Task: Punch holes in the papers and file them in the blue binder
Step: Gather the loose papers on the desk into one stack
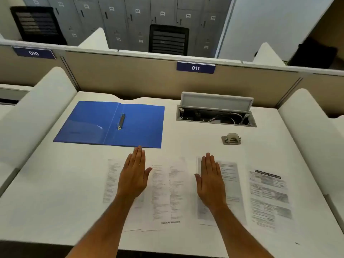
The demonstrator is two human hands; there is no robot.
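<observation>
The blue binder lies open and flat at the desk's back left, its metal ring clip in the spine. Several printed papers lie spread in a row along the front of the desk, the rightmost sheet a little apart. A small grey hole punch stands behind the papers on the right. My left hand lies flat with straight fingers over the left sheets, fingertips close to the binder's front edge. My right hand lies flat over a sheet right of centre. Neither hand holds anything.
An open cable box with its lid raised sits at the back right of the white desk. Rounded white side dividers flank the desk, and a beige partition with label 011 closes the back.
</observation>
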